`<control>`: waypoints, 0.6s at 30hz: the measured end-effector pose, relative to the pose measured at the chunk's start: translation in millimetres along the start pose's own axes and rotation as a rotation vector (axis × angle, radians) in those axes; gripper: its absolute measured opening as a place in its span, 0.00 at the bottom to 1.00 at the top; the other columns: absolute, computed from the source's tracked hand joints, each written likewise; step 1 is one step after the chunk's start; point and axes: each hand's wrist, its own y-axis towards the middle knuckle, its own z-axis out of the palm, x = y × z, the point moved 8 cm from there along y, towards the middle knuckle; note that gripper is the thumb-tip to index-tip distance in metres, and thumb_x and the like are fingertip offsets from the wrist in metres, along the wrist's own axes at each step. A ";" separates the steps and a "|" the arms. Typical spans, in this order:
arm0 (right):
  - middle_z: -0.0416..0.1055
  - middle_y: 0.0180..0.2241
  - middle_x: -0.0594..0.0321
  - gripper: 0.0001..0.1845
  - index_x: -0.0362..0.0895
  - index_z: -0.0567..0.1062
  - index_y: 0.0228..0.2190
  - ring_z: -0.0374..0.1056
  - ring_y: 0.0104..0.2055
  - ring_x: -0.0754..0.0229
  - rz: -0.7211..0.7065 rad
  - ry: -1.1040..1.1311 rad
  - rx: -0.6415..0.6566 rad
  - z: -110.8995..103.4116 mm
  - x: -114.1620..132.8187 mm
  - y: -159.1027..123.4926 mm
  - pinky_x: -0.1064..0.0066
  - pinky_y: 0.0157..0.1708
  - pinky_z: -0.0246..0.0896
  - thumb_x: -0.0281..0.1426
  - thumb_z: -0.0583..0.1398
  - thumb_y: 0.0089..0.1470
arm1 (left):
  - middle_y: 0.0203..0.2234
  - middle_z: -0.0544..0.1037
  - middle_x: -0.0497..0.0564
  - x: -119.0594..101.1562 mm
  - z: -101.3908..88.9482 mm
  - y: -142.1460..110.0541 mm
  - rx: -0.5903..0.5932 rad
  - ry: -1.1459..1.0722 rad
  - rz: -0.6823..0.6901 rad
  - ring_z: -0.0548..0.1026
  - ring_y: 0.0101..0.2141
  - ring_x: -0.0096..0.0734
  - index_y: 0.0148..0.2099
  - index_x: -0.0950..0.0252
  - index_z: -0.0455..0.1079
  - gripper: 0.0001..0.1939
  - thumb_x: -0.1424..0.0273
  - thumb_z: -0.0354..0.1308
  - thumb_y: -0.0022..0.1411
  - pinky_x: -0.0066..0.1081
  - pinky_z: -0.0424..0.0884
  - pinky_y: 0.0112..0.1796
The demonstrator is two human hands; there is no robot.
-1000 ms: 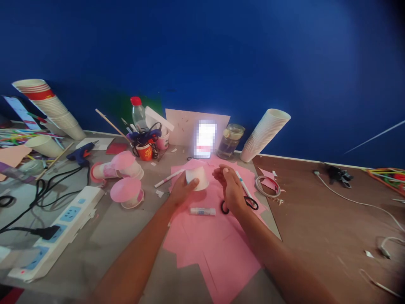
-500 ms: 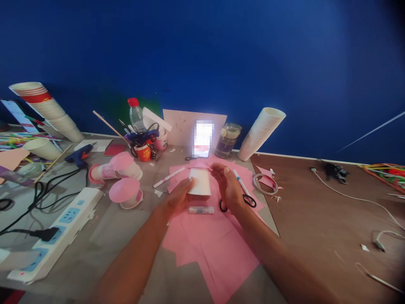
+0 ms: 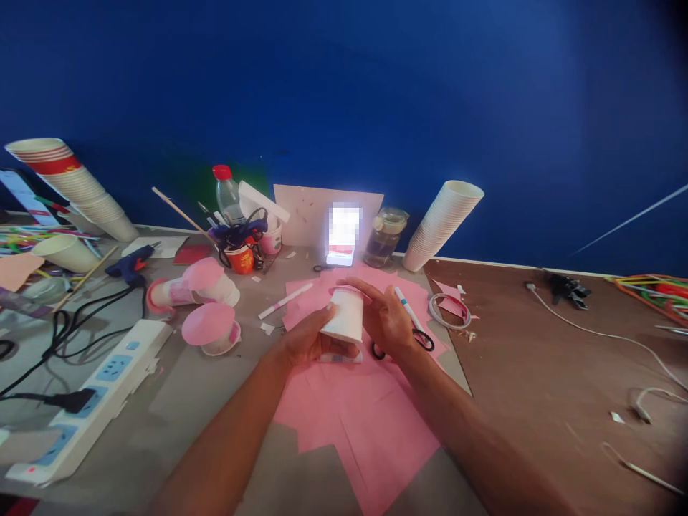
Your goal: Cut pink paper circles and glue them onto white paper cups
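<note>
A white paper cup (image 3: 344, 315) is held above the pink paper sheets (image 3: 370, 430), tilted with one end toward me. My left hand (image 3: 312, 333) grips it from the left, thumb on its side and fingers underneath. At the cup's right side, my right hand (image 3: 387, 319) curves round it, with the index finger reaching across the far end. What lies under that finger is mostly hidden. Below the cup a glue stick (image 3: 344, 357) is partly covered by my left fingers. Black-handled scissors (image 3: 423, 340) and a blue-banded white marker (image 3: 407, 307) lie by my right hand.
Cups with pink paper discs (image 3: 208, 324) stand left, near a power strip (image 3: 97, 401) and a blue glue gun (image 3: 129, 264). Stacked paper cups (image 3: 443, 226), a glass jar (image 3: 385, 236) and a lit phone (image 3: 344, 233) stand at the back. A tape roll (image 3: 449, 311) lies right.
The cup has shifted slightly right and tilted, and my left fingers now show beneath it. My right hand has closed in, its index finger now stretched across the cup's far end.
</note>
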 end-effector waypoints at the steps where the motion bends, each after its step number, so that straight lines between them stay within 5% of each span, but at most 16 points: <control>1: 0.73 0.44 0.53 0.41 0.43 0.68 0.51 0.66 0.48 0.48 0.011 0.003 0.020 1.0 -0.7 0.2 0.52 0.47 0.58 0.51 0.30 0.58 | 0.28 0.78 0.60 0.2 0.0 -0.1 -0.002 -0.006 -0.004 0.78 0.29 0.43 0.49 0.72 0.64 0.31 0.48 0.49 0.57 0.44 0.70 0.37; 18: 0.69 0.50 0.53 0.37 0.44 0.68 0.51 0.64 0.51 0.47 0.021 0.164 0.124 8.4 4.8 -1.7 0.52 0.48 0.58 0.51 0.34 0.58 | 0.25 0.77 0.58 1.3 -2.5 0.8 -0.016 0.008 -0.011 0.77 0.26 0.42 0.45 0.71 0.65 0.28 0.50 0.49 0.58 0.43 0.71 0.35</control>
